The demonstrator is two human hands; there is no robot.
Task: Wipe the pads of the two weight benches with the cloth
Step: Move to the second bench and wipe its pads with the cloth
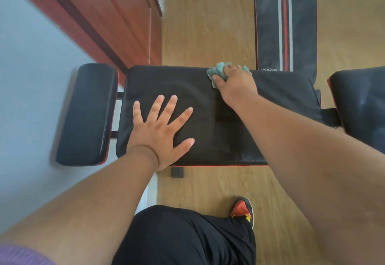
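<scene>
Right hand (235, 86) of mine curls around the green cloth (220, 71), bunched beneath my fingers at the upper edge of the black pad (208, 123), frame centre. Left hand (164, 133) lies flat, fingers spread, lower left on that pad.

This is looking like a room in a home that is being used as a small gym. Two black weight benches (208, 114) are standing on a light wooden floor (204, 31). A red-brown wooden cabinet (116, 14) is showing at the upper left, beside a pale wall (31, 66).
</scene>
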